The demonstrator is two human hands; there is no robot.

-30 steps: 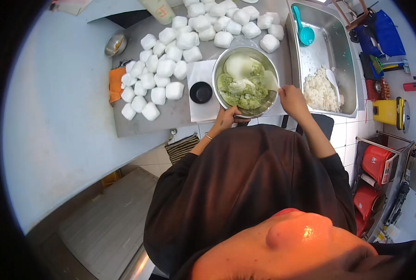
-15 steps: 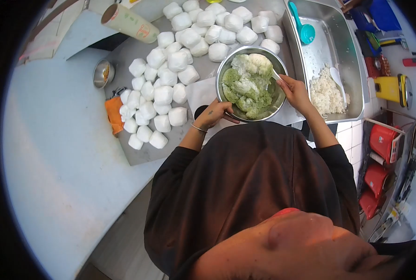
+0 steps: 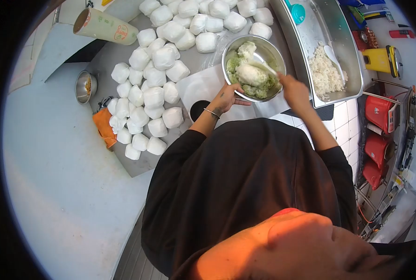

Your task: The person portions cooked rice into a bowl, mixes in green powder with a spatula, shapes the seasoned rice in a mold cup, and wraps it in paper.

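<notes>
One round steel bowl (image 3: 271, 49) of green-and-white mix (image 3: 260, 90), over white sheet (image 3: 199, 86) on grey metal worktop (image 3: 145, 163). Holding bowl's near-left side in part-closed left hand (image 3: 225, 99), thumb at rim. Gripping white utensil (image 3: 269, 68) in closed, blurred right hand (image 3: 295, 93). To right, white rice (image 3: 322, 77) in rectangular steel tray (image 3: 343, 37). To left, white bundles (image 3: 154, 98).

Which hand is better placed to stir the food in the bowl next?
Probably the right hand: it already holds the spoon over the bowl, while the left hand supports the bowl's side.
</notes>
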